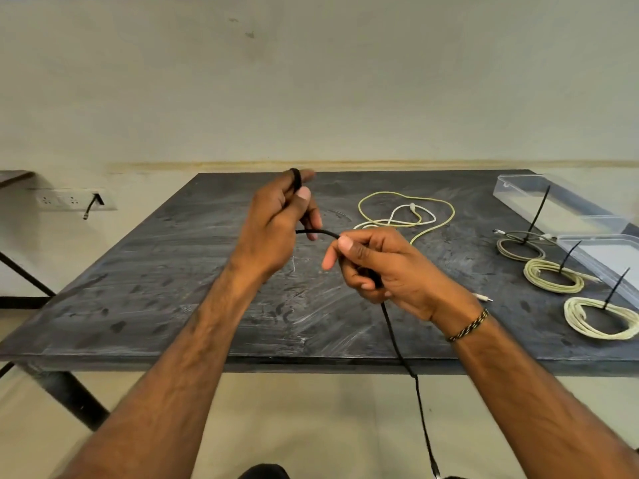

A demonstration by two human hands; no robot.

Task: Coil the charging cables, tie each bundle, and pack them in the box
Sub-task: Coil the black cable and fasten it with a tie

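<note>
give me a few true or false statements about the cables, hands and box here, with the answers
1. Both hands hold the black cable. True: the left hand and right hand grip it.
2. Three tied bundles lie on the table. True: grey bundle, middle bundle, nearest bundle.
3. The clear box holds a bundle. False: none lies in it.
4. The black cable lies wholly on the table. False: it hangs past the front edge.
5. The yellow cable is tied. False: it lies loose.

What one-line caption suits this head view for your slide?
Both hands, left and right, coil a black cable over the table, three tied bundles waiting beside the clear box.
</note>
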